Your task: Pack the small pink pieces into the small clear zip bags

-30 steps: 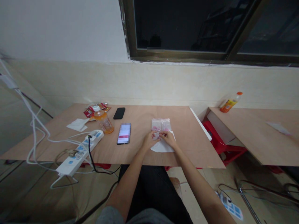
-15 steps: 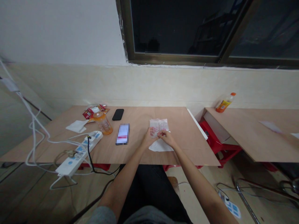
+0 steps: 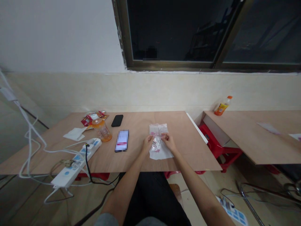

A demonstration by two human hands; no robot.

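Observation:
Between my two hands is a small clear plastic bag [image 3: 156, 144] with pink marks or contents, too small to make out. My left hand [image 3: 148, 143] pinches its left side, and my right hand [image 3: 168, 142] has closed fingers at its upper right edge. Under it lies a white sheet [image 3: 164, 154], its near part showing below the bag. Just beyond my fingers, clear zip bags [image 3: 158, 127] with pinkish edges lie flat on the wooden table [image 3: 195, 150].
Left of my hands are a lit phone [image 3: 122, 141], a dark phone [image 3: 117, 120], an orange drink bottle [image 3: 102, 128], a tissue [image 3: 75, 134] and red wrappers [image 3: 87, 120]. A power strip [image 3: 67, 173] with cables overhangs the front edge. Another bottle [image 3: 223, 106] stands on the right table [image 3: 240, 125].
My hands have moved apart, and the clear bag now shows spread between them over the white sheet. The whole view has shifted slightly with the head.

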